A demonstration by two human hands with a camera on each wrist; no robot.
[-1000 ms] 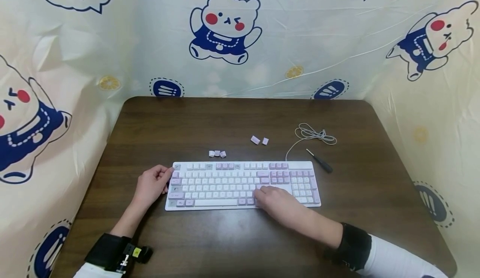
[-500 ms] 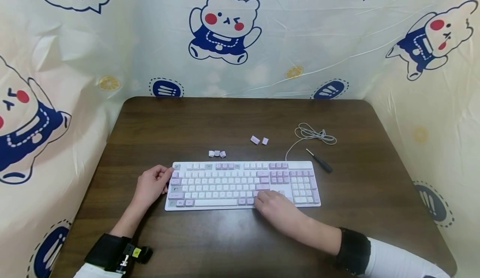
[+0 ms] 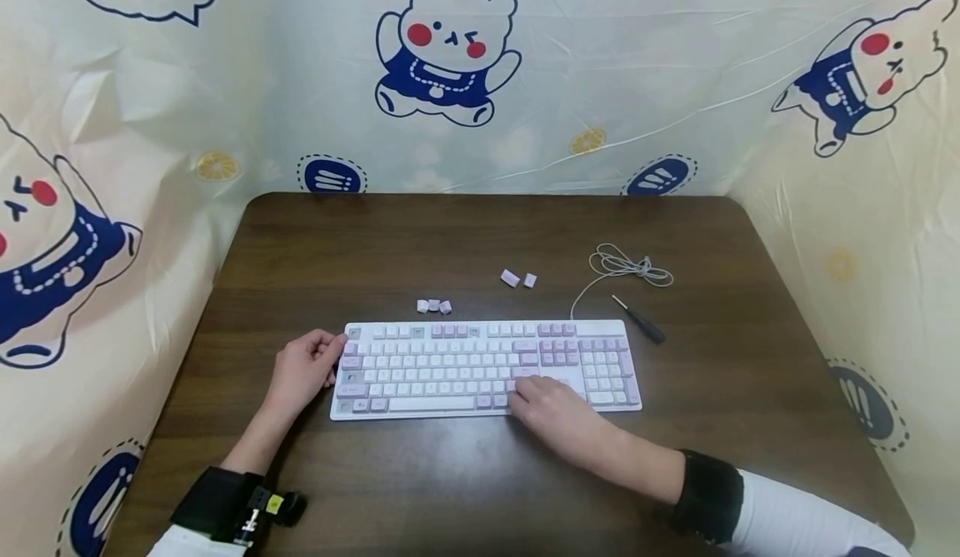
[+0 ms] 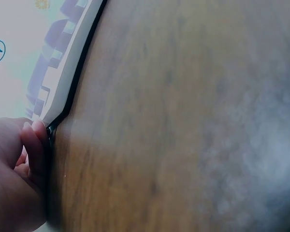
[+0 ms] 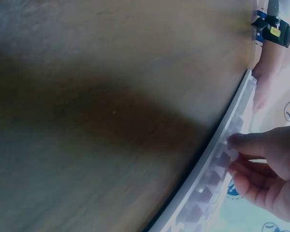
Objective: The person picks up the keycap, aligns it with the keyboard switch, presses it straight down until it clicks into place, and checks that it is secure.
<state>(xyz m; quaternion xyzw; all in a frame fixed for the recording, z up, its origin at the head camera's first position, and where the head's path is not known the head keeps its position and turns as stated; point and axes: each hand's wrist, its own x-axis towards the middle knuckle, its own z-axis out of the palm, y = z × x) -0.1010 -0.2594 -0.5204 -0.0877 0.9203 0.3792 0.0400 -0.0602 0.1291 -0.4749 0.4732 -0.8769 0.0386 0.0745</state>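
Observation:
A white and lilac keyboard (image 3: 435, 405) lies on the wooden table in the head view. My left hand (image 3: 303, 369) grips its left end, with thumb and fingers at the upper left corner. In the left wrist view the fingertips (image 4: 37, 126) meet the keyboard's corner. My right hand (image 3: 555, 415) is over the bottom row, right of the space bar. In the right wrist view its thumb and forefinger pinch a pale keycap (image 5: 232, 154) at the key row. The hand hides the keys under it in the head view.
Several loose keycaps lie behind the keyboard: a row of three (image 3: 434, 306) and two lilac ones (image 3: 510, 278) farther right. A coiled white cable (image 3: 622, 267) runs from the keyboard's back edge. A dark-handled screwdriver (image 3: 642, 323) rests beside the back right corner.
My right hand shifts slightly toward the front edge and back again, over the same keys. The left hand and the keyboard stay in place.

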